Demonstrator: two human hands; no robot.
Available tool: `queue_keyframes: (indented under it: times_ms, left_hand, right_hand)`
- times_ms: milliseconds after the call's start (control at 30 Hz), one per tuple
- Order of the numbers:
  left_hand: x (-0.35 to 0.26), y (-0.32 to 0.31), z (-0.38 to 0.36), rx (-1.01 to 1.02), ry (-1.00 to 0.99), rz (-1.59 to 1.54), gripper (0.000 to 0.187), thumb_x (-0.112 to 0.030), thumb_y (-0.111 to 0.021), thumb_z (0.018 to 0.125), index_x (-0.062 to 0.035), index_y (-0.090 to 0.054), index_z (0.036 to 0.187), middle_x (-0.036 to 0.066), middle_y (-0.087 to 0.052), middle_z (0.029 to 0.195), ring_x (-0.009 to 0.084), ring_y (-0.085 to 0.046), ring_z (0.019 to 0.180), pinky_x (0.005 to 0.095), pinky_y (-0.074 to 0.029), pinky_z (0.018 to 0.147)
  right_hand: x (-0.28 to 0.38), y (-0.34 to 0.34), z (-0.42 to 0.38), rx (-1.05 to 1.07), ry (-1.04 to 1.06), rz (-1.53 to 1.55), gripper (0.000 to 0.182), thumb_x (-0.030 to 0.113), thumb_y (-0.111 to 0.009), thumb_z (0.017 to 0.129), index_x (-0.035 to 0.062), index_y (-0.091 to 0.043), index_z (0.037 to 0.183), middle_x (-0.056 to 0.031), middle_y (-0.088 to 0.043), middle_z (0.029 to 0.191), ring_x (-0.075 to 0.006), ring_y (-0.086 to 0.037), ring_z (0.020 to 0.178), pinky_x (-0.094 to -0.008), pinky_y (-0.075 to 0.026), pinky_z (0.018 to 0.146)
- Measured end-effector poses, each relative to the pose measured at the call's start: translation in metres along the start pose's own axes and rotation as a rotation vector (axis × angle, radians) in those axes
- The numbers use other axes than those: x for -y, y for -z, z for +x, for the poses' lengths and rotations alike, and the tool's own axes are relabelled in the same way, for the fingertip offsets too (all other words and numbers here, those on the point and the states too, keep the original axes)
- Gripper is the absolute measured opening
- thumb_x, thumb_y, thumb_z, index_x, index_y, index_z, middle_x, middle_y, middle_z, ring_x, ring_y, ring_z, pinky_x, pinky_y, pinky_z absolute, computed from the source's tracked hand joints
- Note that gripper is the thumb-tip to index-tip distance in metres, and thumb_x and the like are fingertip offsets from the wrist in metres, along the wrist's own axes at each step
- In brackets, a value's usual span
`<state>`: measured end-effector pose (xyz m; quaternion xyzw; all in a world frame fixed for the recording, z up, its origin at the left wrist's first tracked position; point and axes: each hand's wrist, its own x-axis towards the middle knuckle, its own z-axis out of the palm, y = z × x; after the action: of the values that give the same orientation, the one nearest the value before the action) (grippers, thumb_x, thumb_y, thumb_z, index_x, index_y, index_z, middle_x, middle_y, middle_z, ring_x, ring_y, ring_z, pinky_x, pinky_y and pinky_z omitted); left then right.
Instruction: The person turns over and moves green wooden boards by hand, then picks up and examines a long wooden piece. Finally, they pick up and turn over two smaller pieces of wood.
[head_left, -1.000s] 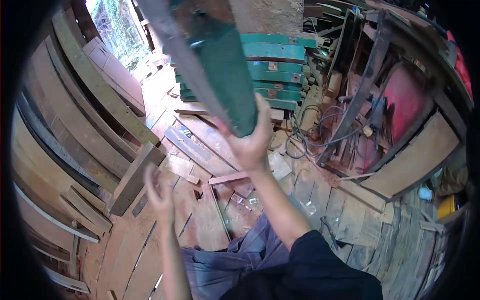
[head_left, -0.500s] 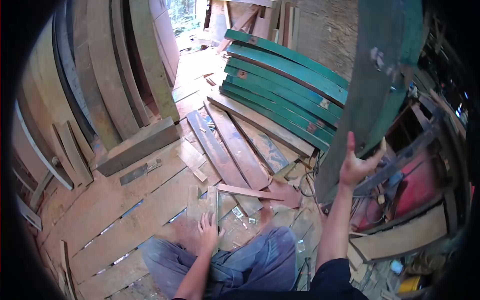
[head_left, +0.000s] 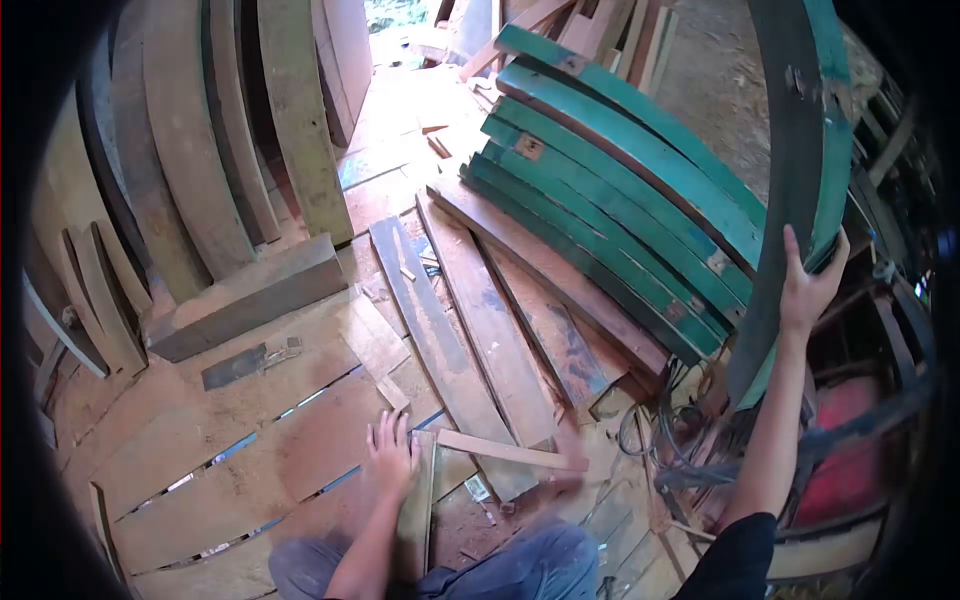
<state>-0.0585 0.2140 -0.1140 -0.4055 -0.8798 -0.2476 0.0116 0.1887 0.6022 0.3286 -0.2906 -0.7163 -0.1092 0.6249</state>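
Observation:
My right hand point(head_left: 808, 292) grips the edge of a long plank point(head_left: 792, 140) with a dark grey face and a green side, its thumb lying on the grey face. The plank stands upright and leans a little, its top running out of view. Low over the floor is my left hand point(head_left: 392, 458), open with fingers spread and nothing in it. Beside it lies a short wooden board point(head_left: 418, 515), partly hidden by the hand and forearm. A thin wooden strip point(head_left: 512, 449) runs rightward from near that board's end.
Several green planks point(head_left: 625, 180) are stacked ahead, left of the upright plank. Loose boards point(head_left: 490, 320) lie on the dusty, gapped floor point(head_left: 240, 430). A thick beam point(head_left: 250, 297) lies before tall leaning boards point(head_left: 185, 130). Cables point(head_left: 640, 435) and a red object point(head_left: 850, 430) are at right.
The upright plank and my right hand have shifted rightward in view. My left hand has moved slightly left, off the end of the short board. The camera view has also shifted.

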Motion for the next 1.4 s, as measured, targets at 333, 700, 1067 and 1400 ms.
queue_keyframes:
  times_ms: [333, 700, 1067, 1400]
  left_hand:
    - [-0.007, -0.004, 0.01, 0.117, -0.002, 0.142, 0.051, -0.04, -0.056, 0.086, -0.0084, -0.06, 0.126, 0.01, -0.053, 0.133, 0.0289, -0.039, 0.135, 0.0583, -0.018, 0.118]
    - [-0.01, -0.004, 0.016, 0.123, 0.007, 0.135, 0.043, -0.04, -0.059, 0.08, -0.0092, -0.067, 0.108, 0.012, -0.057, 0.121, 0.0311, -0.046, 0.125, 0.0627, -0.022, 0.113]
    - [-0.014, 0.003, 0.024, 0.205, 0.042, 0.144, 0.044, -0.041, -0.057, 0.079, -0.0108, -0.066, 0.11, 0.009, -0.056, 0.122, 0.0283, -0.044, 0.127, 0.0616, -0.022, 0.113]
    - [-0.011, 0.003, 0.021, 0.246, 0.043, 0.161, 0.05, -0.047, -0.056, 0.082, -0.0118, -0.064, 0.116, 0.008, -0.054, 0.126, 0.0262, -0.042, 0.13, 0.0604, -0.02, 0.114]
  right_hand:
    - [-0.115, -0.184, 0.125, 0.102, 0.243, -0.717, 0.071, 0.047, -0.071, 0.082, 0.0214, -0.044, 0.142, 0.0005, -0.057, 0.131, -0.022, -0.056, 0.116, -0.0513, -0.038, 0.092]
    - [-0.136, -0.29, 0.155, 0.515, 0.2, -0.747, 0.078, 0.025, -0.08, 0.074, 0.0226, -0.042, 0.143, 0.0009, -0.056, 0.128, -0.0231, -0.057, 0.114, -0.0471, -0.044, 0.09]
    - [-0.135, -0.328, 0.137, 0.845, 0.261, -0.467, 0.062, 0.037, -0.066, 0.088, 0.0141, -0.044, 0.142, -0.0095, -0.056, 0.126, -0.0348, -0.061, 0.11, -0.0474, -0.052, 0.087]
    - [-0.119, -0.363, 0.072, 0.53, 0.049, -0.513, 0.053, 0.019, -0.056, 0.097, 0.0182, -0.042, 0.148, -0.0107, -0.041, 0.147, -0.0384, -0.036, 0.137, -0.0582, -0.031, 0.11]
